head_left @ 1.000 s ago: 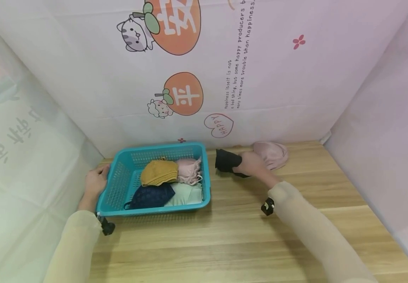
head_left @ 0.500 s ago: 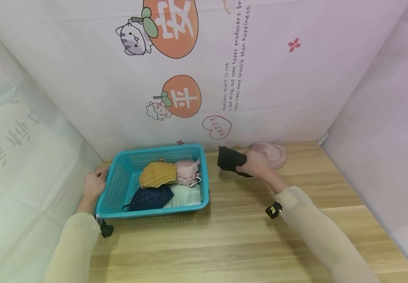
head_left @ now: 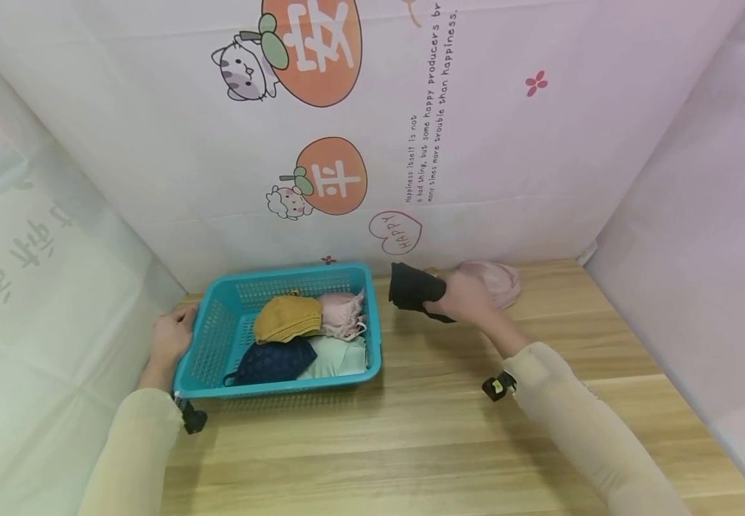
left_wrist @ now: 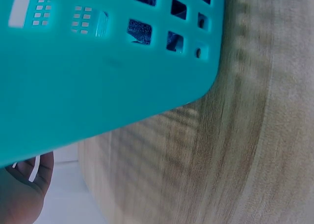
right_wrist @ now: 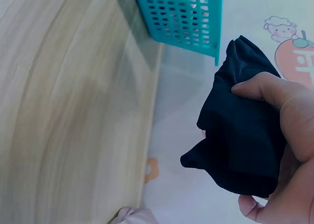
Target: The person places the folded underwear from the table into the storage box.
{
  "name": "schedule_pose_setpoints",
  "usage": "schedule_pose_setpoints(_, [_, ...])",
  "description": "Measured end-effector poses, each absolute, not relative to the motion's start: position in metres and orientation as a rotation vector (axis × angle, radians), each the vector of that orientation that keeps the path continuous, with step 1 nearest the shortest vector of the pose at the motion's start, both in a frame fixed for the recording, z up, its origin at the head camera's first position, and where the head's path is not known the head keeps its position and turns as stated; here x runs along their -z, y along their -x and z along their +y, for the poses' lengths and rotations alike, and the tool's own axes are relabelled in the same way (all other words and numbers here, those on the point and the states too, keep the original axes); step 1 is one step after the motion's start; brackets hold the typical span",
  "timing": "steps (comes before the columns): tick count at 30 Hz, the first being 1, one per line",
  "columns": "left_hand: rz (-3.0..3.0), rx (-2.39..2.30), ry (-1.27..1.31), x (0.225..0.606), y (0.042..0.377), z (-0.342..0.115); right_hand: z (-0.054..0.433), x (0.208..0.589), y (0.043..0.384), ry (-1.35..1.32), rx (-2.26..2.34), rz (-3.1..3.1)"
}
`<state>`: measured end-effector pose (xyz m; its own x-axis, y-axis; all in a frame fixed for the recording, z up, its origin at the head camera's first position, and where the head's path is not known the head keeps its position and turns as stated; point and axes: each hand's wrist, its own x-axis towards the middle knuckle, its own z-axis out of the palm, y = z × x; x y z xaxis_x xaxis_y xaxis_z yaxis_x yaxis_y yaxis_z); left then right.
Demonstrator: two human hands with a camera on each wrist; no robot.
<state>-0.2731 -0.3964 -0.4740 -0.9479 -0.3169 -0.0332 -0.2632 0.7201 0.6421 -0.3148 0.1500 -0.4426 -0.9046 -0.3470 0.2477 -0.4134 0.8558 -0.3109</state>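
Note:
My left hand grips the left rim of a turquoise plastic basket. In the left wrist view, that hand's curled fingers show under the basket's edge. My right hand holds a folded black garment above the table, to the right of the basket. In the right wrist view, the thumb presses on top of the black fabric, with other fingers underneath. Inside the basket are a mustard garment, a pink lace-trimmed one, a navy one and a pale mint one.
A pale pink garment lies on the wooden table by the back wall, partly behind my right hand. Printed cloth walls enclose the table at the back and both sides.
The right hand and the black garment have shifted slightly left over the last half second. My left hand and the basket hold their place; the head view has moved a little.

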Motion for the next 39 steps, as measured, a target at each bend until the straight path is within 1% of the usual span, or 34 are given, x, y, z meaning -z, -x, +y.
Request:
schedule_pose_setpoints(5, [-2.834,1.029,-0.465,0.474,0.272,-0.396,0.143,0.434,0.309,-0.64,-0.523,-2.82])
schedule_pose_setpoints(16, [-2.84,1.064,-0.503,0.475,0.275,-0.398,0.127,0.419,0.301,-0.596,-0.551,-2.868])
schedule_pose_setpoints(26, [-2.84,1.048,-0.488,0.474,0.276,-0.398,0.109,0.417,0.297,-0.606,-0.574,-2.873])
schedule_pose_setpoints(39, [-2.849,1.068,-0.509,0.473,0.275,-0.397,0.098,0.411,0.289,-0.639,-0.517,-2.82])
